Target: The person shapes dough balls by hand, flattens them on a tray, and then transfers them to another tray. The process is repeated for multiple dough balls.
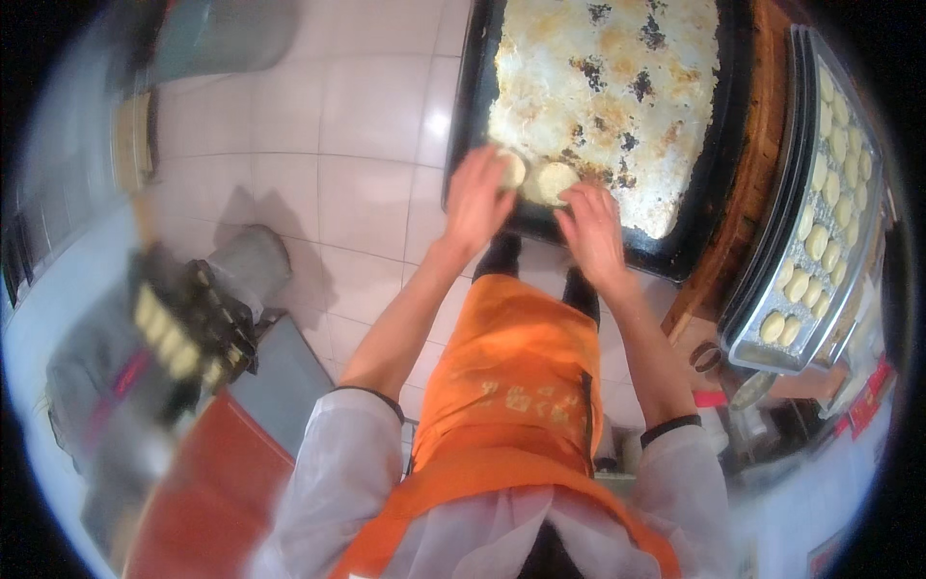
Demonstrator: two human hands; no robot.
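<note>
My left hand point(479, 189) has its fingers around the left edge of a flat, pale dough round point(515, 169). The fingertips of my right hand point(595, 226) hold the lower right edge of a second dough round point(554, 181), whose top looks speckled. Both rounds are side by side at the near left corner of a large black-rimmed baking tray point(608, 94). Its pale metal surface carries brown stains and charred black patches. My fingers partly cover both rounds.
At right, stacked metal trays point(785, 347) stand beside a wooden edge point(712, 253); the top one bears several rows of dough rounds point(817, 242). On the left, a blurred person in grey point(101, 383) is near another row of pale rounds point(166, 329). Below is tiled floor point(362, 195).
</note>
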